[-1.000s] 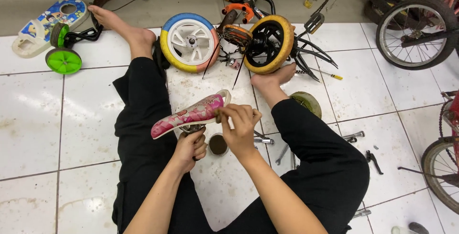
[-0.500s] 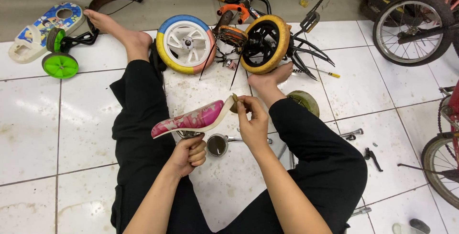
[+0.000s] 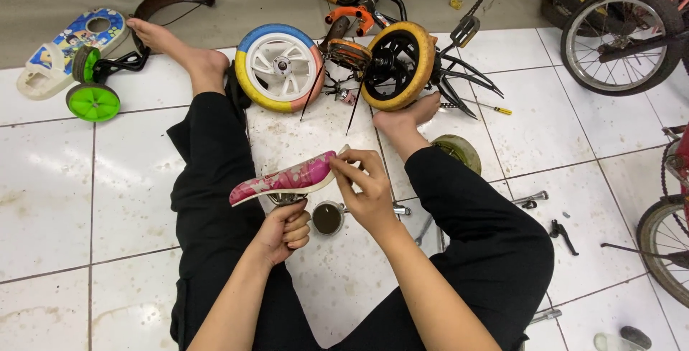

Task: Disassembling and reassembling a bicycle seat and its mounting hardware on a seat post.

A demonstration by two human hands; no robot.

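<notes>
Both hands are busy with a small pink bike seat (image 3: pixel 287 179). It sits in the air just above the person's lap, between the two black trouser legs (image 3: pixel 215 179). The left hand (image 3: pixel 283 229) is curled shut around the metal part under the seat and holds it up. The right hand (image 3: pixel 366 186) pinches the wide back end of the seat with its thumb and fingers.

Now the other things, biggest first. The white tile floor (image 3: pixel 86 200) is dirty and goes all around the person. A big spoked wheel (image 3: pixel 621 31) stands at the top right, well away from the hands. Part of another bike wheel (image 3: pixel 667 250) shows at the right edge. A small wheel with a blue, yellow and orange tire (image 3: pixel 278 67) leans just past the left foot (image 3: pixel 183 53). A black wheel with a yellow tire (image 3: pixel 398 64) stands beside it, and the right foot (image 3: pixel 405 118) touches its bottom. A white and blue plastic board (image 3: pixel 61 49) lies at the top left. Near it is a little green wheel (image 3: pixel 92 101). A round cup of dark stuff (image 3: pixel 328 218) sits on the floor just under the seat. A small black lever (image 3: pixel 563 235) lies on the floor to the right.
</notes>
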